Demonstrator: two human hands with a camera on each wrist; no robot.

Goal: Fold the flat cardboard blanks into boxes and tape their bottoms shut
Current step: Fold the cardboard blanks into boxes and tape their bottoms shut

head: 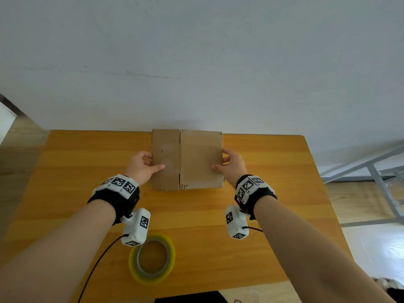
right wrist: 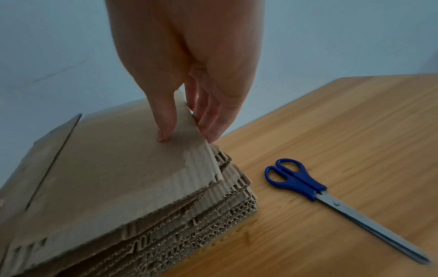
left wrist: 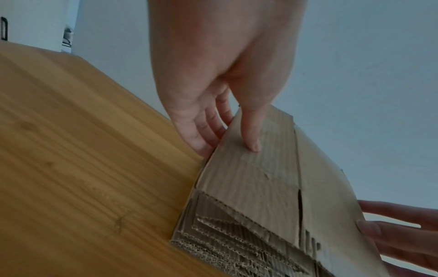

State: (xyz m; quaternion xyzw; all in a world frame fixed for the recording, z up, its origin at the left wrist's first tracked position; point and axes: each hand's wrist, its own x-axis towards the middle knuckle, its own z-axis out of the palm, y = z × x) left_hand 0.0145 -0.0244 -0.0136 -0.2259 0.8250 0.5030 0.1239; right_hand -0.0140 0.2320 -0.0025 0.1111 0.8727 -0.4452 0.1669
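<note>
No folded box is visible in any view; the task appears to be at its first step. From left to right: the left hand point(head: 142, 166) grips the left edge of the top cardboard blank point(head: 188, 158), thumb on its upper face and fingers curled under the edge. The blank lies on a stack of flat blanks point(right wrist: 189, 221) at the far middle of the desk point(head: 65, 171), close to the wall. The right hand point(head: 229, 166) grips the right edge of the same blank in the same manner, thumb on top and fingers beneath. In the right wrist view that edge is raised slightly off the stack. A pair of scissors point(right wrist: 331, 198) lies on the desk to the right of the stack. A roll of tape point(head: 152, 258) lies flat near the front edge, untouched.

Judged status: nothing is completed. Remaining work: lift the top blank clear, open it into a box, fold the bottom flaps, tape them, then repeat for the rest of the stack.
</note>
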